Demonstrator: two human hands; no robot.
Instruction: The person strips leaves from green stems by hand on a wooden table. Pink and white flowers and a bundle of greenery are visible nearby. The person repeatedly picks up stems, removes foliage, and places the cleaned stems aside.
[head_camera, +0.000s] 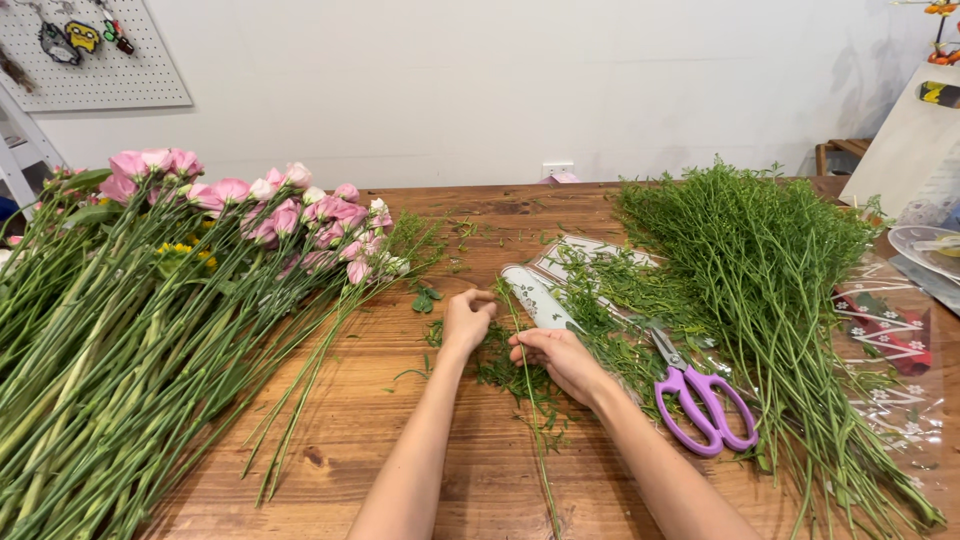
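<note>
Thin green leafy stem (528, 400), lengthwise on the wooden table, upper end pinched between both hands' fingers (520, 345).

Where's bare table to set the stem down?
Bare wood at the near edge between the pink flowers and left hand, and at the far edge by the wall. Crowded: scissors, greenery, trimmings around the right hand.
</note>
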